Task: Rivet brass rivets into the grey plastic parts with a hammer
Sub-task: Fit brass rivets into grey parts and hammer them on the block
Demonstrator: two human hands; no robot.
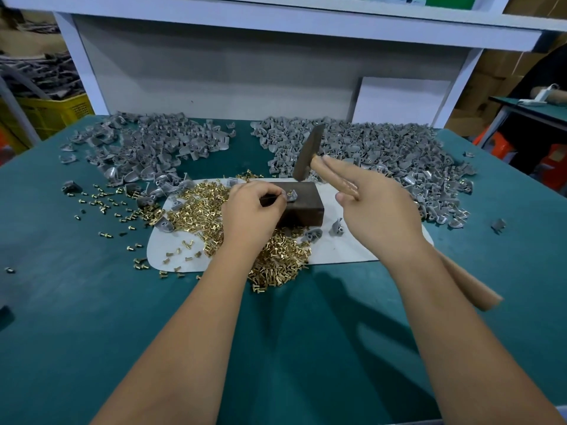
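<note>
Both forearms reaching in over the green mat (92, 302), so plenty of elbow room for swinging.

Left hand (254, 213) curled up at the near-left edge of the block (302, 207), fingertips pinching something small right beside the grey part (291, 196) sitting on top. Probably steadying a rivet in the part so it stays upright for the hit, but too tiny to tell exactly what's pinched.

Right hand (379, 216) wrapped around the hammer (308, 156) handle, index finger stretched along the wood toward the head. Looks like a choked-up grip for short, controlled taps rather than big swings. Head tilted up, hanging just above and behind the block, well clear of the part. Judging by that: mid-swing or lining up, strike not landed yet.

Block parked on a white sheet (352, 250), presumably as a hard anvil so the blow goes into the rivet, not the soft mat.

Rivets (199, 213) heaped on the left side of the sheet and spilling toward the front, right under the left hand, so grabbing the next one is easy. More scattered off to the left.

Two big piles of grey parts at the back: left pile (147, 145), right pile (383, 154). Guessing one done, one to do, can't tell which.

Main risk: fingertips sitting very close to the strike spot.
</note>
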